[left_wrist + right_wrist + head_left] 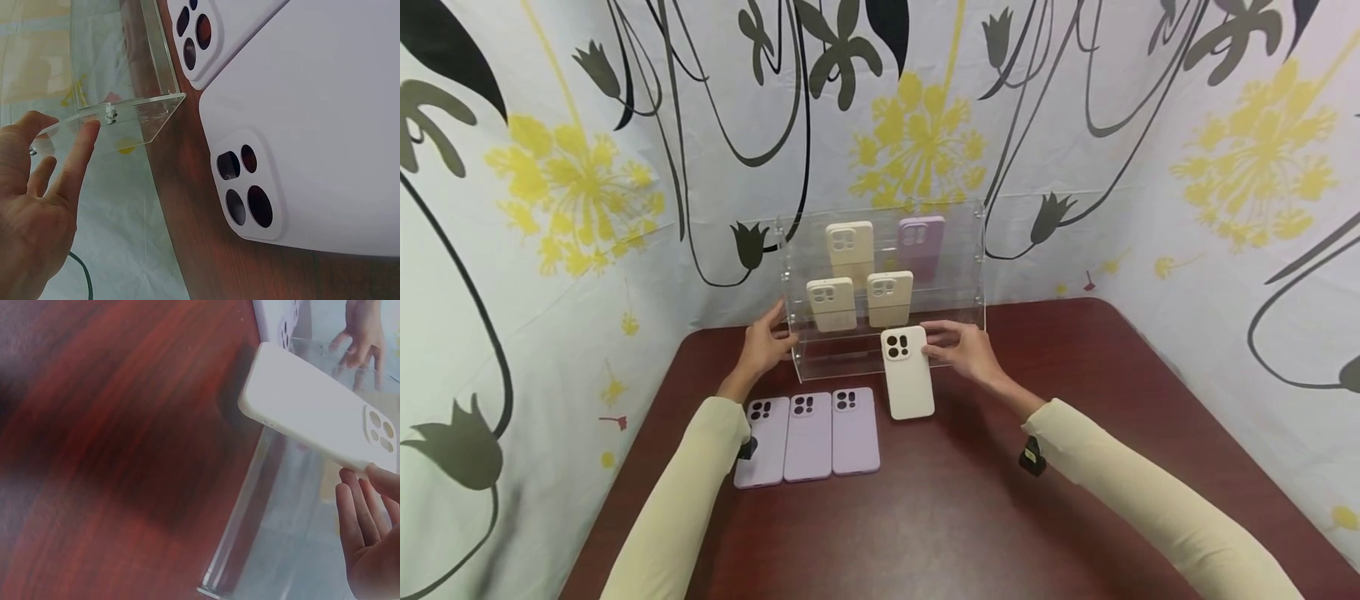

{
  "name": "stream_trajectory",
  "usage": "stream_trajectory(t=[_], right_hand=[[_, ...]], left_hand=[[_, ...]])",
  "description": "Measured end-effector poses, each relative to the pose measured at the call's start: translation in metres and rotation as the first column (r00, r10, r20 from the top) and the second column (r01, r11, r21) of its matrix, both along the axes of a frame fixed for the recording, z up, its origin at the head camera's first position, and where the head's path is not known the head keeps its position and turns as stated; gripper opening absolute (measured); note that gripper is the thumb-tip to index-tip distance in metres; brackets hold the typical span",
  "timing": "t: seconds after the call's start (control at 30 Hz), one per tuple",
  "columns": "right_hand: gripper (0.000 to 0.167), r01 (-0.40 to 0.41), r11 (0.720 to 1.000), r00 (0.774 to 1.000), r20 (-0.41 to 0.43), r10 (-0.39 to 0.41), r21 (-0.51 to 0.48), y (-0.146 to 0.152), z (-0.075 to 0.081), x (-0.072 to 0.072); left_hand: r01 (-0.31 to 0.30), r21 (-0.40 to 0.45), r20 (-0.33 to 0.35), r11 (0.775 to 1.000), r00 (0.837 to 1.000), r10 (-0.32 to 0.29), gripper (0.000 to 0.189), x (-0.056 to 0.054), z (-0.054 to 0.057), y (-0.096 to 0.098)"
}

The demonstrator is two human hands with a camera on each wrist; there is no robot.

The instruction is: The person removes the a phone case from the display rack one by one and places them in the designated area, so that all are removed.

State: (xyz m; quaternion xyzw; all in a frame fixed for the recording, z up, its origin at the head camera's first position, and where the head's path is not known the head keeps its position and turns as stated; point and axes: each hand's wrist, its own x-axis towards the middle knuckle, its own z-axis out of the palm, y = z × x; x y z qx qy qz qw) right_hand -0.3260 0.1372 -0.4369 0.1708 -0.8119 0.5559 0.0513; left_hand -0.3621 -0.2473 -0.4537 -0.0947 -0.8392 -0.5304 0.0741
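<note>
A white phone case (909, 375) tilts upright in front of the clear acrylic display stand (842, 358). My right hand (966, 352) pinches its upper right edge, thumb against fingers, as the right wrist view confirms. At the stand's left side panel, my left hand (765, 343) touches the clear edge with spread fingers (83, 153). Several cream cases stand on the shelves, among them a lower left one (832, 305), a lower middle one (890, 299) and an upper one (850, 246). A purple case (921, 242) stands on the upper shelf at right.
Three lilac phone cases (808, 437) lie side by side on the dark red wooden table (970, 517), in front of the stand's left part. Behind the table hangs a patterned cloth (700, 167), which also encloses both sides.
</note>
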Motion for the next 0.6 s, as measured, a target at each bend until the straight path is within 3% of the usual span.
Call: stream_trajectory(t=[0.6], right_hand=[[0.044,0.045,0.989,0.989,0.136,-0.064,0.143,-0.020,-0.036,0.005]], left_hand=[[-0.007,0.015,-0.004,1.000,1.000,0.007,0.085,-0.003,-0.003,-0.001]])
